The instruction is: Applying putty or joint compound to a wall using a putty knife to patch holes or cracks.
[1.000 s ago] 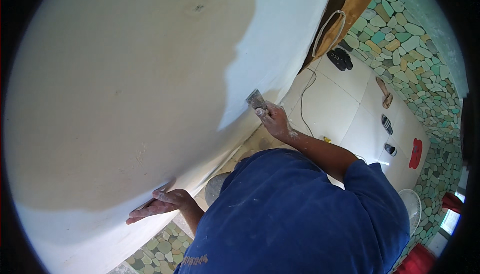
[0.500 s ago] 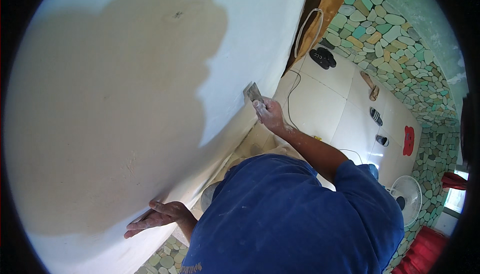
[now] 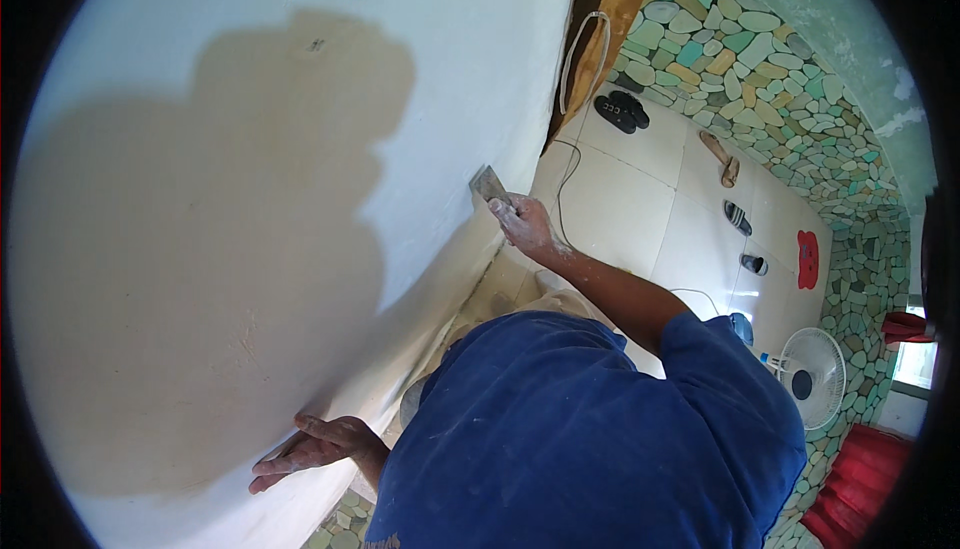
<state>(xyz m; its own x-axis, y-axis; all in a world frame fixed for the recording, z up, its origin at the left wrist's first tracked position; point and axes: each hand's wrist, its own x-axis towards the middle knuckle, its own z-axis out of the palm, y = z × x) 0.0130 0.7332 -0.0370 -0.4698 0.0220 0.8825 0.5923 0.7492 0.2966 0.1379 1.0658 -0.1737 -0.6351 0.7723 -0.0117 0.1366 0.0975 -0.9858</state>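
Note:
A putty knife [image 3: 489, 185] with a flat grey metal blade is gripped in my right hand [image 3: 525, 224]. The blade lies against the white wall [image 3: 270, 199], close to the wall's right edge, or very near its surface. White dust or paste coats my right fingers and wrist. My left hand [image 3: 315, 447] rests at the wall's lower part, its fingers stretched out and the palm partly turned away; it holds nothing that I can see. A broad shadow covers much of the wall, which shows a small dark mark [image 3: 316, 46] high up and faint scratches lower down.
A pale tiled floor [image 3: 620, 184] lies to the right, with black sandals [image 3: 622, 111], brown sandals [image 3: 720, 157], striped slippers [image 3: 738, 217] and a red mat [image 3: 808, 259]. A standing fan [image 3: 812, 379] is beside my right shoulder. A cable [image 3: 563, 184] runs along the floor near the wall's edge.
The view has shifted, so the wall's edge and floor items sit further left. The putty knife stays near the wall's right edge in my right hand; my left hand keeps its place at the wall.

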